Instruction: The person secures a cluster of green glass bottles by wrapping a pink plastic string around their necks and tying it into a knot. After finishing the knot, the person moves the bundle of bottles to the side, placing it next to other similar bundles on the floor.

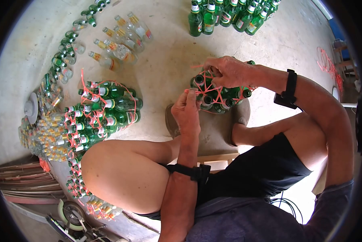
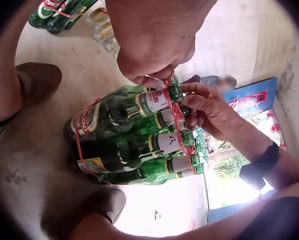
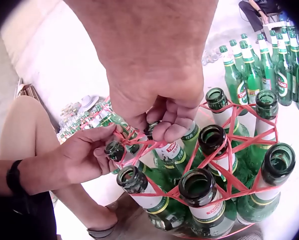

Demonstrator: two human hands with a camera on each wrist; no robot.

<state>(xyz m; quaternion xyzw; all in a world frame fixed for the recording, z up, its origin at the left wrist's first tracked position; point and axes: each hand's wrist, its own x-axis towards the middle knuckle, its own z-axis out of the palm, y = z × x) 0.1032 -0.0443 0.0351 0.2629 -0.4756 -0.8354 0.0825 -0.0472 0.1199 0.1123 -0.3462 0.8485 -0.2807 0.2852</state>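
Green bottles (image 1: 218, 105) (image 2: 118, 119) (image 3: 207, 207) stand in a bundle, with red string (image 1: 219, 96) (image 2: 178, 112) (image 3: 232, 175) laced around their necks and another red loop round their bodies. My left hand (image 1: 187, 115) (image 2: 157, 50) (image 3: 82, 156) pinches the string between thumb and fingers beside an edge bottle's neck. Just across from it, my right hand (image 1: 231, 72) (image 2: 212, 109) (image 3: 157, 85) has its fingers curled round the string close to the bottle mouths. Part of the string is hidden behind the fingers.
Tied green bottles (image 1: 108, 107) lie at the left, near clear bottles (image 1: 122, 40) on the floor. More green bottles (image 1: 231, 16) (image 3: 267, 70) stand beyond the bundle. Loose red string (image 1: 328, 64) lies at the right. Shoes (image 1: 240, 112) flank the bundle.
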